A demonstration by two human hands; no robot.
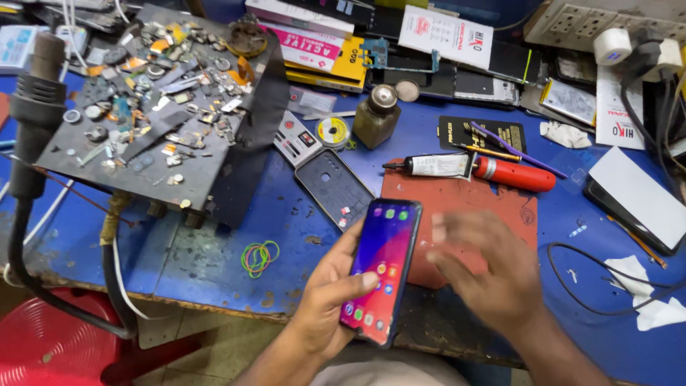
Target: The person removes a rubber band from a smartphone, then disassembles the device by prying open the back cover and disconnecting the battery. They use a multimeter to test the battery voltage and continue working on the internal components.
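My left hand (325,300) grips a smartphone (381,268) with its screen lit, showing a colourful home screen with app icons. The phone is tilted over the front edge of the blue workbench (214,257). My right hand (489,268) hovers just right of the phone with fingers spread, blurred by motion, holding nothing. Under it lies a reddish-brown work mat (457,200).
A dark phone back cover (334,187) lies left of the mat. A glue tube (437,166), red screwdriver (513,174) and brown bottle (376,116) sit behind. A black box littered with small parts (153,107), a hot air gun (32,114), rubber bands (259,256), boxes and cables crowd the bench.
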